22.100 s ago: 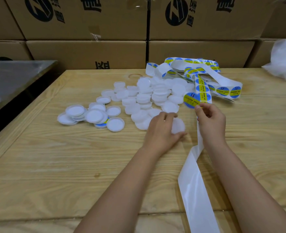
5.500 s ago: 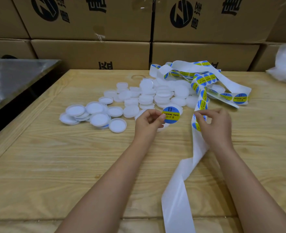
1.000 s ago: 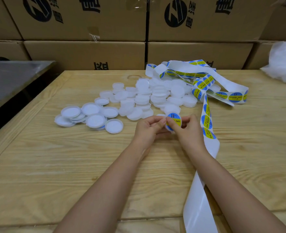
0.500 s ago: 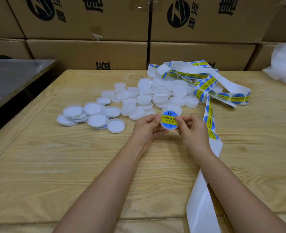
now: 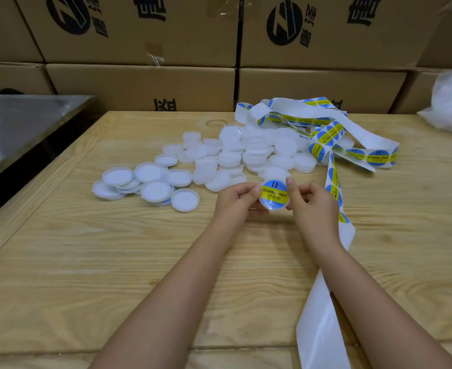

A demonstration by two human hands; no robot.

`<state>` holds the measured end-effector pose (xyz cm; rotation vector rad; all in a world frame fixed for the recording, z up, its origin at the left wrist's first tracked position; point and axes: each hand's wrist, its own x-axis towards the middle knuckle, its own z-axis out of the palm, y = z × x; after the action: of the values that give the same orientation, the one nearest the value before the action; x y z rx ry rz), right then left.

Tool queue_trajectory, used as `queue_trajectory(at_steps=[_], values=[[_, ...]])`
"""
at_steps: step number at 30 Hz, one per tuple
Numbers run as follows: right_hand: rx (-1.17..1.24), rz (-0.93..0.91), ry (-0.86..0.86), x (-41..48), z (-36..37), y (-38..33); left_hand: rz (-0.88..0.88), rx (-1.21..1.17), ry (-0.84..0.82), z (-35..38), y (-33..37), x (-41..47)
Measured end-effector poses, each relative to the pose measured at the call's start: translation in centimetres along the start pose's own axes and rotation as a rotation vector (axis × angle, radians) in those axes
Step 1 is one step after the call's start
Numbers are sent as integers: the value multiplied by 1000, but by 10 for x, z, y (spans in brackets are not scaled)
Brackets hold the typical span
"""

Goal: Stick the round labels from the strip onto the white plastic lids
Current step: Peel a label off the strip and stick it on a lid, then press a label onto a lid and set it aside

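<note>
single head-worn wide-angle view, looking forward and down from the near edge of the wooden surface (image 5: 59,262). forearms enter from the bottom, close. far edge meets stacked cardboard boxes (image 5: 145,83). no second view.

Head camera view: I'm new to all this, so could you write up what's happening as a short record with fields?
Held item: labelled lid, blue-and-yellow label facing up
Left hand: pinches its left edge
Right hand: pinches its right edge
Label strip: runs along the wooden table past the right hand
Plain lids: heaped behind the hands
Backdrop: stacked cardboard boxes
</note>
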<state>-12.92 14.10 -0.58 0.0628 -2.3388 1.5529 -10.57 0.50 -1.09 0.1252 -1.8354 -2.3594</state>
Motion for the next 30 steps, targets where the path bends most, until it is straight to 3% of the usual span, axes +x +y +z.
queue_trajectory(at_steps=[5, 10, 13, 16, 19, 24, 30], values=[[26, -76, 116, 15, -19, -6, 169, 122, 347, -15, 10, 9], [-213, -22, 208, 41, -52, 11, 522, 902, 674, -75, 29, 16], [-384, 199, 102, 52, -61, 31, 433, 1203, 770, -106, 33, 18], [-417, 336, -34, 53, -60, 40, 241, 1303, 781, -118, 31, 17], [-416, 317, -109, 50, -57, 41, 203, 1377, 794, -119, 30, 15], [-547, 232, -223, 47, -52, 39, 468, 1320, 754, -101, 27, 17], [-665, 33, -366, 35, -38, 33, 730, 1123, 292, -35, 9, 9]])
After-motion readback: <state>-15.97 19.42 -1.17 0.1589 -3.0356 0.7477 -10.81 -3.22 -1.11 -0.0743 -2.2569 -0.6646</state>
